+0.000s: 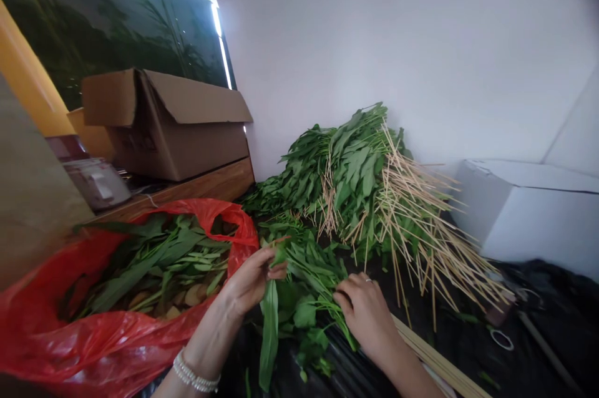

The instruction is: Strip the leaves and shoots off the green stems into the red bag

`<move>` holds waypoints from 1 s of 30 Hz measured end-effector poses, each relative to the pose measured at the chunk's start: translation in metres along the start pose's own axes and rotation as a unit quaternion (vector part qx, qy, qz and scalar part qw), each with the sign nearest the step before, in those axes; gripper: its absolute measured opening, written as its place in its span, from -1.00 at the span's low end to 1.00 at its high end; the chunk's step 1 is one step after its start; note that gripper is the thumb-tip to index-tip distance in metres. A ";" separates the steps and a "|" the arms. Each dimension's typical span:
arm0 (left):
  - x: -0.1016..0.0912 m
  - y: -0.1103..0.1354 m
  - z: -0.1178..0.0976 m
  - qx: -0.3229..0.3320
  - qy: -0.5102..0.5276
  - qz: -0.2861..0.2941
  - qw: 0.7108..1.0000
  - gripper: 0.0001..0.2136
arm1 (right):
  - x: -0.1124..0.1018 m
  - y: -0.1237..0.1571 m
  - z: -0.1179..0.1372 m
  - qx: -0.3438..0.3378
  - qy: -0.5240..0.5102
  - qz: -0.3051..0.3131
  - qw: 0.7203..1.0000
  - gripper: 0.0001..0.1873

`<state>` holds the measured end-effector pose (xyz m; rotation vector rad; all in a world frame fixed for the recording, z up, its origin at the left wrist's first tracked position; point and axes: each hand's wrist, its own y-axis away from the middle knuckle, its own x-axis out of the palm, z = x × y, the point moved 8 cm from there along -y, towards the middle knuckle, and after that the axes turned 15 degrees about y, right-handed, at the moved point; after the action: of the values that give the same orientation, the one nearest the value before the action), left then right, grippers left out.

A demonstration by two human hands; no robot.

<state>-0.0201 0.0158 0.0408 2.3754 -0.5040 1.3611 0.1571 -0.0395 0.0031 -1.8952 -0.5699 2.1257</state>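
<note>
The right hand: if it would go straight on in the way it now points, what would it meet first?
Most likely the leafy green stems, lying right in front of the right hand; it seems to touch them, though the depth is not certain.

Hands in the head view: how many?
2. The left hand is beside the red bag, holding a green leaf; the right hand is at the loose greens in front. No others show.
</note>
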 end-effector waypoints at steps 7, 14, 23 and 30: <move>-0.012 0.003 -0.007 0.034 -0.039 -0.035 0.998 -0.92 | -0.002 -0.002 0.000 -0.021 -0.084 -0.088 0.992 -0.83; -0.015 0.008 -0.026 0.066 -0.063 -0.049 0.995 -0.87 | -0.014 -0.001 -0.032 0.114 -0.237 -0.123 0.957 -0.78; 0.010 0.023 -0.047 0.123 -0.103 -0.011 0.987 -0.86 | -0.011 0.002 -0.036 0.146 -0.312 -0.104 0.933 -0.72; 0.047 0.048 -0.062 0.351 -0.454 -0.067 0.816 -0.82 | -0.022 0.006 -0.030 0.108 -0.265 -0.142 0.948 -0.75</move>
<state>-0.0666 -0.0027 0.1176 3.5334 -0.0058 0.2251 0.1895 -0.0499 0.0175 -1.0464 -0.6295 2.3742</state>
